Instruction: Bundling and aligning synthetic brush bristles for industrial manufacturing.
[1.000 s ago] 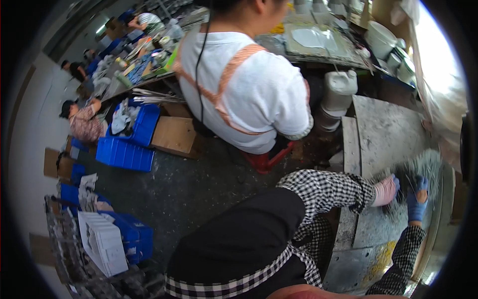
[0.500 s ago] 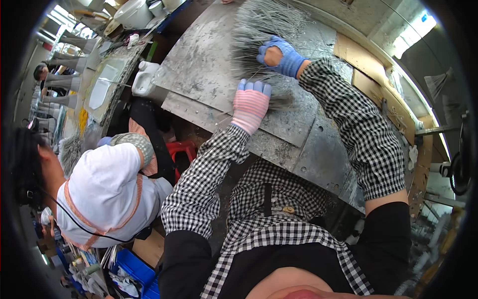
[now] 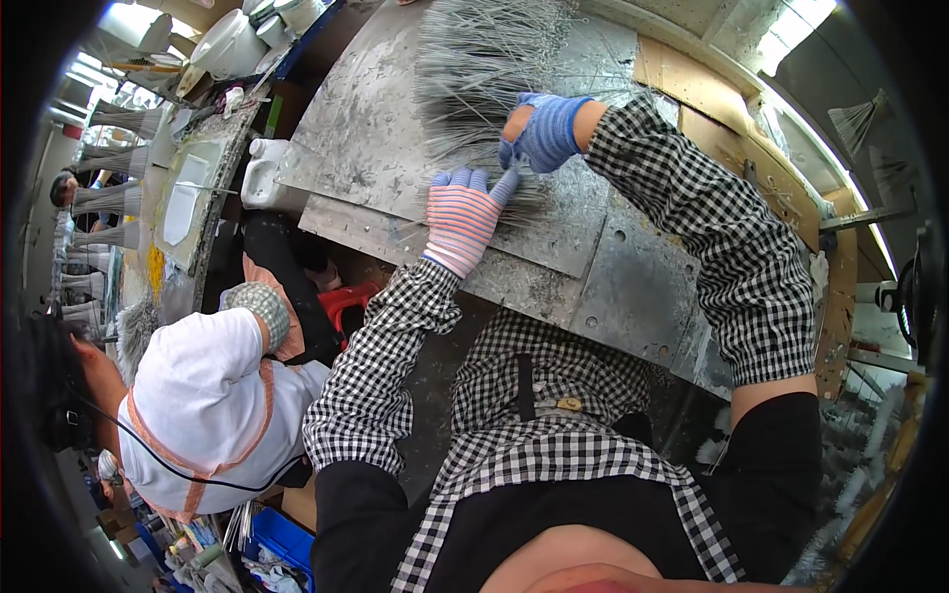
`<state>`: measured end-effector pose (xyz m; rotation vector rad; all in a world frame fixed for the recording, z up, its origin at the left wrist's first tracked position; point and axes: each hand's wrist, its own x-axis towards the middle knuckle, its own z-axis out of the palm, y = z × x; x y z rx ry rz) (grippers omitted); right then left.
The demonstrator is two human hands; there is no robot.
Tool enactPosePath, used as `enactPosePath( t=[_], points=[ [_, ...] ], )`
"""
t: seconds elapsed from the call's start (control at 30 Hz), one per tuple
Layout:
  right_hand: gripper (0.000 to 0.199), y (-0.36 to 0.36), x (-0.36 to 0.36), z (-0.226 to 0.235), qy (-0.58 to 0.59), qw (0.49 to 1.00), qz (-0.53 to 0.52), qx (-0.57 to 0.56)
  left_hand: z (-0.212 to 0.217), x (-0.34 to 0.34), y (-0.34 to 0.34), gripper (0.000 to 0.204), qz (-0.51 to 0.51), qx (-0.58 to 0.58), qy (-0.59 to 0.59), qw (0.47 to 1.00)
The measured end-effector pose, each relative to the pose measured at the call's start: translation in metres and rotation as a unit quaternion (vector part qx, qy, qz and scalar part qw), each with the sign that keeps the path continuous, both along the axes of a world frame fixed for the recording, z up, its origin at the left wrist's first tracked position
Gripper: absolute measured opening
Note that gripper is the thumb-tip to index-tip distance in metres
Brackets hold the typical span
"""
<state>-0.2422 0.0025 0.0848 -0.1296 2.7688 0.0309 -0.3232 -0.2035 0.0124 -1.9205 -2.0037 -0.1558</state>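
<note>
A thick pile of thin grey wires [image 3: 484, 69] spreads over the far part of the metal-topped table. My left hand [image 3: 460, 222], in a pink-striped glove with blue fingertips, is closed over a smaller bunch of wires [image 3: 529, 201], whose ends stick out to its right. My right hand [image 3: 546, 133], in a blue glove that leaves the back of the hand partly bare, is just beyond it at the pile's near right edge. Its fingers are curled down close to the left thumb; their tips and anything between them are hidden.
Metal plates [image 3: 633, 296] overlap along the table's near edge. Cardboard [image 3: 692, 79] lines its far right side. A white plastic jug [image 3: 263, 173] stands at the left corner. Someone in a white top [image 3: 198, 395] sits close on my left, near a red stool [image 3: 346, 301].
My right hand has come down from the pile toward the left hand, its fingers now near the left thumb. The left thumb has spread to the right. The whole view has shifted slightly.
</note>
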Motion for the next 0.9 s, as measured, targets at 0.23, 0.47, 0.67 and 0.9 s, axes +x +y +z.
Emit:
enactPosePath(
  t=[0.23,0.47,0.67,0.9],
  points=[
    [0.015,0.023,0.007,-0.031,0.175,0.976,0.03,0.124,-0.006,-0.004,-0.009,0.031,-0.015,0.032,-0.007,0.999],
    [0.017,-0.029,0.012,-0.058,0.155,0.96,-0.104,-0.209,-0.003,-0.002,-0.015,0.029,-0.033,0.034,-0.02,0.999],
    [0.018,0.011,0.013,-0.067,0.25,0.966,-0.069,0.004,0.005,-0.002,-0.025,0.028,-0.058,-0.003,-0.036,0.998],
    [0.022,-0.016,0.017,-0.034,0.183,0.971,-0.133,-0.073,0.007,-0.007,-0.026,0.029,-0.061,-0.032,-0.016,0.998]
  ],
)
